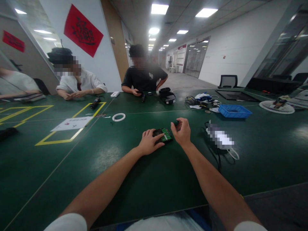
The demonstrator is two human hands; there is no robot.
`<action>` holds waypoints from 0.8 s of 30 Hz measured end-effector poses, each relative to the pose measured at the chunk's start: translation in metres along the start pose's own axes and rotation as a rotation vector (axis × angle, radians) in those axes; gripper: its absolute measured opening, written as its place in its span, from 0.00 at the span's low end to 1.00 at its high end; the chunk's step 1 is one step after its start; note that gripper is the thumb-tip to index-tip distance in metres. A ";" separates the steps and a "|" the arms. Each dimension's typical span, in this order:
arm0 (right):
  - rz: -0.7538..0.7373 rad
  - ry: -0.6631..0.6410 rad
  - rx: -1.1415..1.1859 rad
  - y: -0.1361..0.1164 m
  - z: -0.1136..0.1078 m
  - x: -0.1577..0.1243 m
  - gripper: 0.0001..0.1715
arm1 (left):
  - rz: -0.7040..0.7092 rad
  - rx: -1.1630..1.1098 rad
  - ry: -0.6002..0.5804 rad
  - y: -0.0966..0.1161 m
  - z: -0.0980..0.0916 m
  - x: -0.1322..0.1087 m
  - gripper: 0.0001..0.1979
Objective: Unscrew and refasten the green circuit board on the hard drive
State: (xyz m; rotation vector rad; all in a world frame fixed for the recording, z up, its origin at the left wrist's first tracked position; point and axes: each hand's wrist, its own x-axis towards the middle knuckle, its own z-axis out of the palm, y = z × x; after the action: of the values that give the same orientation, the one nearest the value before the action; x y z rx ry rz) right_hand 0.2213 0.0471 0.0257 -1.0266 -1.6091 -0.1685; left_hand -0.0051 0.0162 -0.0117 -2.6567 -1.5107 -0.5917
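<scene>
A small black device with a green circuit board [166,136] lies flat on the green table [149,173]. My left hand [149,143] rests on its left part, fingers spread over the board's near side. Just right of the board, my right hand [182,131] is raised a little, its fingers curled around the handle of a small dark tool [176,123]. A thin shaft seems to point from the tool toward the board's right edge; its tip is too small to make out.
Right of my hands lie a phone [221,137] with cables and a blue tray [234,111]. A white ring [118,117] and a paper sheet [72,124] are on the left. Across the table, a person in black [146,78] and others sit.
</scene>
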 end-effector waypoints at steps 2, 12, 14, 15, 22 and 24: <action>0.004 -0.006 0.012 -0.002 -0.001 0.000 0.19 | -0.003 -0.001 -0.002 0.000 0.000 0.000 0.30; 0.003 -0.021 0.040 0.000 0.000 0.001 0.20 | 0.009 0.005 0.012 0.000 0.002 0.000 0.30; 0.011 -0.003 0.035 0.000 0.001 0.001 0.20 | 0.005 0.009 0.011 0.000 0.002 0.000 0.30; 0.010 0.002 0.044 0.001 0.001 0.001 0.20 | 0.002 0.010 0.010 0.000 0.002 0.000 0.30; -0.043 0.016 0.147 0.003 0.006 0.001 0.19 | 0.001 0.001 0.016 0.001 0.001 0.000 0.29; -0.038 0.022 0.140 0.004 0.006 0.001 0.19 | 0.006 0.006 0.014 0.001 0.001 0.000 0.29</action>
State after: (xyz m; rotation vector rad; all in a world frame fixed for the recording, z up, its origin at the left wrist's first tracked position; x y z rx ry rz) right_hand 0.2194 0.0533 0.0227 -0.8842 -1.5984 -0.0912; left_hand -0.0043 0.0157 -0.0126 -2.6455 -1.4984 -0.6034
